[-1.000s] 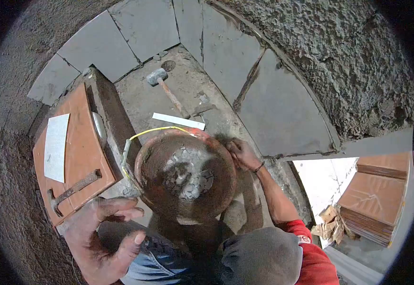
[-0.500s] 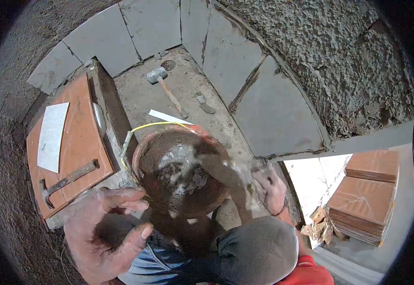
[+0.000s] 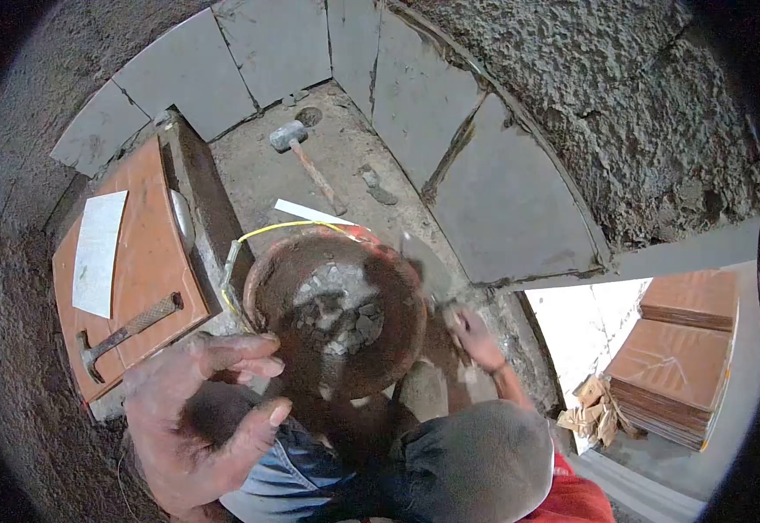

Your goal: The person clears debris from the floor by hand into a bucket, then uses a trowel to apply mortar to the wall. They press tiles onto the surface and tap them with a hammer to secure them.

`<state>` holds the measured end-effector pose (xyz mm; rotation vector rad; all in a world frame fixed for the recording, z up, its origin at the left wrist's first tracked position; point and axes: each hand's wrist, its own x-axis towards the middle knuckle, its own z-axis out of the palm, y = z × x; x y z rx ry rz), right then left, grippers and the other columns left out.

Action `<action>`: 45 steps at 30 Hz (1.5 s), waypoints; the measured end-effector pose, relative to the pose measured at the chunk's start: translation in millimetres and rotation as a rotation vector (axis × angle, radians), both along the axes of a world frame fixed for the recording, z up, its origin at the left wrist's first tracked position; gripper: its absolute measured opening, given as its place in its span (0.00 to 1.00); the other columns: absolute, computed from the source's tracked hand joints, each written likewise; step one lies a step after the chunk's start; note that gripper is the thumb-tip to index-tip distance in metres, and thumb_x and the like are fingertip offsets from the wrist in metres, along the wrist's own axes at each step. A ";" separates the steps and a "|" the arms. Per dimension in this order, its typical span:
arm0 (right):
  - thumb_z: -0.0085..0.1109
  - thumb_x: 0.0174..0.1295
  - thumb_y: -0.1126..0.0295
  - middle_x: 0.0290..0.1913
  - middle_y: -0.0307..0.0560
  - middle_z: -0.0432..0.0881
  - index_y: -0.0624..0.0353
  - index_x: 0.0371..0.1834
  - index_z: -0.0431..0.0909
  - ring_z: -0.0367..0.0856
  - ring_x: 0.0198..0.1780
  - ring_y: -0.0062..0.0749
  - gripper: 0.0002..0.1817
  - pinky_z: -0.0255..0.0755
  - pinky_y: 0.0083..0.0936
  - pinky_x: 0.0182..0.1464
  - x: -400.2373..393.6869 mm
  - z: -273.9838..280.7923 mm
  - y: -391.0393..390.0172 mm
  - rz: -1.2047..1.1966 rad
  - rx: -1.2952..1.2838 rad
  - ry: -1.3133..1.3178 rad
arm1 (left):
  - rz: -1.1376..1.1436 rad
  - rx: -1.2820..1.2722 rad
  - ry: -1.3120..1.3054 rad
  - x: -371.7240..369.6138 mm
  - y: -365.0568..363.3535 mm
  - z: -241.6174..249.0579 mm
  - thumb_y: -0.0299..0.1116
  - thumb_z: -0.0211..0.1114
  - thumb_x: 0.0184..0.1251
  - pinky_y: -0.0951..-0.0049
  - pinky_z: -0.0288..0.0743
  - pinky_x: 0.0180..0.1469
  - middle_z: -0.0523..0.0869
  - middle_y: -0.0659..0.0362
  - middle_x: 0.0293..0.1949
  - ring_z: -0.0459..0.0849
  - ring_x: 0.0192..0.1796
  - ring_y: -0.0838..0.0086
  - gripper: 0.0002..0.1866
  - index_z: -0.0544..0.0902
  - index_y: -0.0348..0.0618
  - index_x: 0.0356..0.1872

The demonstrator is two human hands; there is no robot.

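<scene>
My right hand is closed round a trowel, just right of the bucket. The trowel's grey blade points up past the bucket's right rim; its handle is mostly hidden in my fingers. My left hand hangs at the lower left, thumb and fingers apart in a loose curl with nothing between them. Between my hands stands a round, mortar-smeared reddish bucket with a yellow handle. Grey mortar chunks lie inside it.
A rubber mallet and a white strip lie beyond the bucket. On the left, orange tiles carry a claw hammer and a white piece. Grey tiles line the wall; tile stacks stand right.
My right hand has moved left and slightly up, and the trowel blade has swung from over the bucket to beyond its right rim. My left hand has shifted slightly right.
</scene>
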<state>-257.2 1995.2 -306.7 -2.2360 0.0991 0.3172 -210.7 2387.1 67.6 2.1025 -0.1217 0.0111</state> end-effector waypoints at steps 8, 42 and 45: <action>0.59 0.73 0.55 0.54 0.46 0.88 0.64 0.58 0.82 0.84 0.44 0.28 0.23 0.79 0.29 0.46 192.8 -67.1 38.3 0.167 0.815 0.317 | 0.174 0.060 0.041 -3.2 -3.6 3.9 0.50 0.80 0.55 0.68 0.83 0.46 0.89 0.49 0.36 0.91 0.39 0.65 0.32 0.86 0.27 0.46; 0.62 0.70 0.57 0.44 0.60 0.88 0.68 0.50 0.83 0.86 0.50 0.47 0.21 0.76 0.39 0.56 174.9 32.1 60.2 0.176 0.108 0.144 | 0.008 0.014 0.130 -11.0 9.8 3.2 0.23 0.79 0.43 0.72 0.82 0.49 0.92 0.52 0.39 0.91 0.42 0.69 0.24 0.88 0.30 0.47; 0.60 0.72 0.58 0.36 0.51 0.86 0.69 0.45 0.84 0.86 0.45 0.41 0.19 0.77 0.37 0.52 200.9 -12.4 66.4 0.308 0.160 -0.008 | 0.047 -0.019 0.197 -9.9 0.5 6.1 0.24 0.79 0.42 0.72 0.82 0.48 0.92 0.53 0.38 0.91 0.42 0.69 0.24 0.88 0.30 0.47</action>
